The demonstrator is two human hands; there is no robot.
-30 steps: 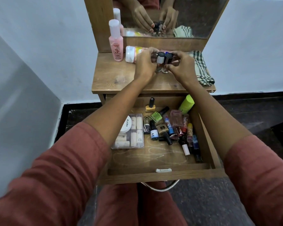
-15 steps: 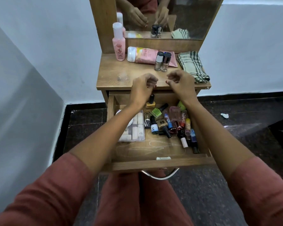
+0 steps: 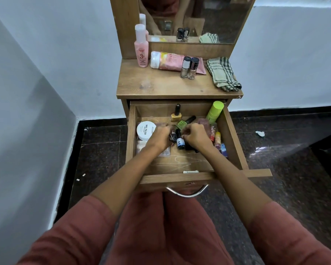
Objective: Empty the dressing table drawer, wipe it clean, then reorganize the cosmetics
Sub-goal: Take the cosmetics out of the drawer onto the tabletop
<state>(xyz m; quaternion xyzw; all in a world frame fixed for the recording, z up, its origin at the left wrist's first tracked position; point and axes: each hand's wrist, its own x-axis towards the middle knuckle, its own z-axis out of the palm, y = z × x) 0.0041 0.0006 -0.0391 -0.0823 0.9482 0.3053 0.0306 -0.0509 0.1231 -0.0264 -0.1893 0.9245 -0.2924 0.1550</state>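
Observation:
The wooden drawer (image 3: 176,177) of the dressing table (image 3: 157,85) stands pulled open above my lap. Both hands reach into its middle. My left hand (image 3: 159,139) pinches a small dark bottle (image 3: 173,138) that tilts at its fingertips. My right hand (image 3: 196,136) curls its fingers round a blue-labelled bottle (image 3: 180,143). Around them lie a white nail polish jar (image 3: 144,131), a yellow polish bottle (image 3: 176,115), a green polish bottle (image 3: 181,124), a lime-green tube (image 3: 215,111) and several small tubes partly hidden by my right wrist.
On the tabletop stand a pink bottle (image 3: 141,48), a pink tube lying flat (image 3: 170,61), two silver-capped polish bottles (image 3: 189,68) and a folded checked cloth (image 3: 223,73). A mirror (image 3: 218,20) rises behind. White walls close in on the left; dark floor tiles surround the table.
Both hands left the two polish bottles standing on the tabletop, drew back over the table edge and dropped into the drawer, where they now hold small bottles.

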